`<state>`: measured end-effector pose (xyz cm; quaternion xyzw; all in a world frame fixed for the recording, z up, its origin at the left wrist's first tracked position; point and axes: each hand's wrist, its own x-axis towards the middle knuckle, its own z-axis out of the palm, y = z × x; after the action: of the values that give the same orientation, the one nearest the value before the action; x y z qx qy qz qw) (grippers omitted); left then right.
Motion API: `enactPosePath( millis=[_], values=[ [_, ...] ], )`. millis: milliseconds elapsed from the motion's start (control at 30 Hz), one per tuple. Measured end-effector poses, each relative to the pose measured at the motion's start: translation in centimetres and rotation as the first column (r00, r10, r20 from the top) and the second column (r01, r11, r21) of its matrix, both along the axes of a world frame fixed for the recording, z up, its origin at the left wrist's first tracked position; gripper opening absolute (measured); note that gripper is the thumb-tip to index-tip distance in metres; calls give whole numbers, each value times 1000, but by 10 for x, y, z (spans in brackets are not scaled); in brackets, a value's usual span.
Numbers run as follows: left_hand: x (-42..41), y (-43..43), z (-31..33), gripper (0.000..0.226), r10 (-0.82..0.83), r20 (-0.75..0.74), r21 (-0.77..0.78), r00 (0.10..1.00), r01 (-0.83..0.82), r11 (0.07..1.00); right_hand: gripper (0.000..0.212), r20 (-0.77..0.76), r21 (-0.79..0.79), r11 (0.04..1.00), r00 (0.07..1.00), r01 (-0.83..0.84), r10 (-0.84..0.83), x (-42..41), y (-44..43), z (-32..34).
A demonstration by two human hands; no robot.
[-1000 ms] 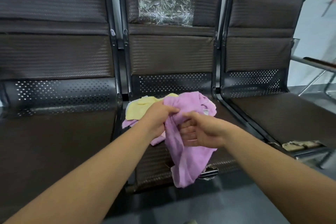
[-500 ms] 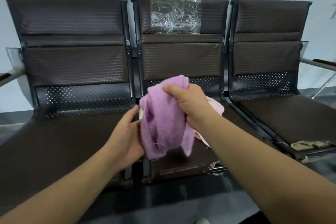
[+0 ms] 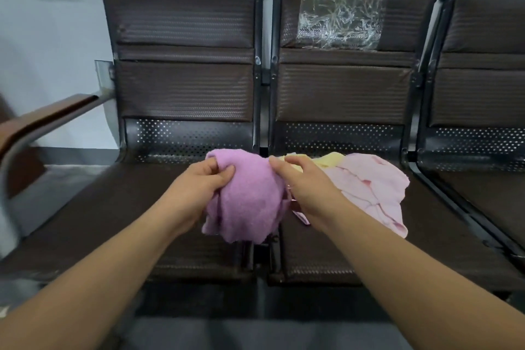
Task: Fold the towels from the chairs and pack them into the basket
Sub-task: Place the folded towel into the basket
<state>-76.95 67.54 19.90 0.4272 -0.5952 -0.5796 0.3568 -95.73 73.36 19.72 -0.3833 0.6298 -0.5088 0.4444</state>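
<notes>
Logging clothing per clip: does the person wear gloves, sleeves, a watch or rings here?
Nothing worn shows. The left hand and right hand are bare, with no gloves or rings, and both forearms show no sleeves, watch or bands.

Open chair seat [image 3: 119,216] lies left of the left grip [image 3: 199,190] up to the armrest [image 3: 48,116]; a pink towel [image 3: 369,179] and yellow towel [image 3: 332,158] crowd the right grip's [image 3: 308,190] right.

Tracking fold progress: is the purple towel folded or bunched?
Bunched, not folded: the purple towel hangs crumpled, edges uneven, gripped by the left hand; right hand at its top edge.
</notes>
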Motion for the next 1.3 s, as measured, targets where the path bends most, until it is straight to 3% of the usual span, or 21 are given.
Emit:
enactPosePath(
  millis=[67,133,200,233,400,500,567,667,800,900,1067,1167,1300],
  values=[
    [11,-1,-2,26,-61,250,-106,966,90,990,49,36,32,993,993,-114,112,6,-5,-5],
    [19,0,-3,32,-48,470,-178,881,148,973,22,-61,58,979,979,-194,197,16,-7,-10],
    [25,1,-4,31,10,586,-267,810,181,947,6,-198,37,985,965,-169,173,21,-10,-13],
    [28,2,-4,37,63,607,-312,792,165,936,9,-224,23,988,963,-150,151,22,-12,-15],
    [49,-6,-8,45,317,504,-474,804,-50,879,7,-89,-9,989,985,-148,147,26,-24,-14],
    [55,-7,-2,40,353,436,-472,828,-123,873,33,-47,-12,981,980,-193,193,39,-28,-12],
    [61,-7,1,31,300,366,-346,881,-171,922,44,-15,24,958,958,-285,286,48,-30,-11],
    [71,-6,1,25,110,175,-75,978,-98,992,32,22,60,882,884,-467,466,54,-28,-13],
    [86,-3,-3,23,66,200,-158,978,-34,987,14,-203,58,838,815,-543,543,67,-25,-12],
    [98,-7,-5,23,189,161,-262,969,-142,955,12,-363,25,857,794,-515,488,74,-29,-10],
    [113,-14,-4,20,309,34,-313,951,-283,907,10,-218,-198,915,926,-350,307,88,-37,-6],
    [119,-19,-6,24,331,67,-387,941,-282,878,14,-260,-298,909,941,-292,217,98,-40,1],
    [128,-24,-4,28,346,64,-374,936,-300,878,20,-207,-304,908,950,-289,233,112,-41,8]
  ],
)
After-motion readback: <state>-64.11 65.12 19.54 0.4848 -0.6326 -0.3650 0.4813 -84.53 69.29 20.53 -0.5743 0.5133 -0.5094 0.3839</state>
